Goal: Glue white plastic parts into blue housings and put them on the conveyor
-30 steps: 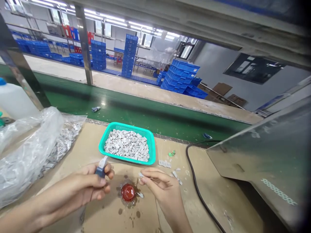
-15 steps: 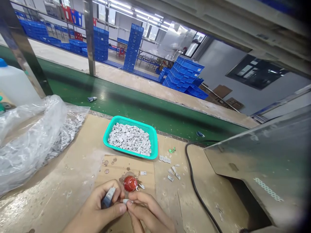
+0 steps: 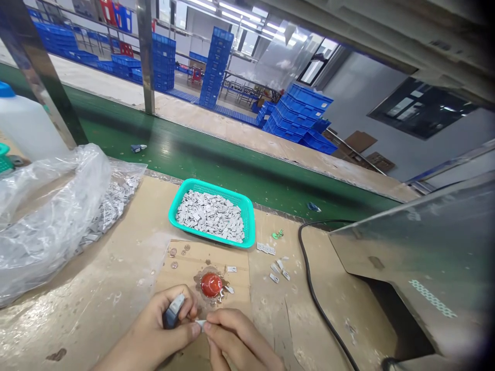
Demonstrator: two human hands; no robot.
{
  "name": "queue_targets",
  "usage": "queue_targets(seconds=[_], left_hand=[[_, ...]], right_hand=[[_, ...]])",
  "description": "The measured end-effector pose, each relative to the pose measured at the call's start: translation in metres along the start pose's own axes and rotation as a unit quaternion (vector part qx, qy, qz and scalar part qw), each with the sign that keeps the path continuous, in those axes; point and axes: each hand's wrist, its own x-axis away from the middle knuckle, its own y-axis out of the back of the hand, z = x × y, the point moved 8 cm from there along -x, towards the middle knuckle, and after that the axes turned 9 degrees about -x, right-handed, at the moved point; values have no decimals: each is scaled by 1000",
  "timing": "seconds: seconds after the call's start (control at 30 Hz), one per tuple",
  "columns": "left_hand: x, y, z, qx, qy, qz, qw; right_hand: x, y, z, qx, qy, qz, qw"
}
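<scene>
My left hand (image 3: 164,330) is closed around a dark blue and light grey plastic part (image 3: 174,311), which sticks up between thumb and fingers. Its thumb tip also meets a small pale grey plastic piece (image 3: 200,323). My right hand (image 3: 237,335) pinches that same piece between thumb and forefinger. Just beyond the fingers lies a small round red dish or blob (image 3: 211,285), glossy and wet, on a stained cardboard sheet (image 3: 185,276). Small grey pieces lie beside it, one (image 3: 231,269) flat on the cardboard. Fingers hide most of the held piece.
A teal basket (image 3: 250,226) full of pale grey pieces stands ahead. To the left is a clear plastic bag (image 3: 69,201) of pieces, with a white jug (image 3: 29,123) behind. Several loose pieces (image 3: 276,268), a black cable (image 3: 307,263) and a metal box (image 3: 402,247) are right. Beyond runs a green belt (image 3: 193,152).
The view has shifted slightly. The blue-grey parts on the green belt have moved left relative to the basket. Both hands keep nearly the same grip and place.
</scene>
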Motion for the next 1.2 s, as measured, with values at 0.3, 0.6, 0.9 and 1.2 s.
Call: queue_targets(seconds=[0.3, 0.6, 0.9, 1.2], left_hand=[[14, 25, -3, -112, 29, -81, 990], [22, 33, -20, -185, -9, -119, 975], [20, 30, -12, 66, -1, -130, 989], [26, 27, -1, 179, 93, -127, 971]], right_hand=[[-9, 14, -33, 102, -73, 11, 992], [1, -2, -40, 116, -66, 49, 990], [-3, -6, -28, 153, -11, 28, 988], [0, -8, -31, 174, -7, 45, 984]])
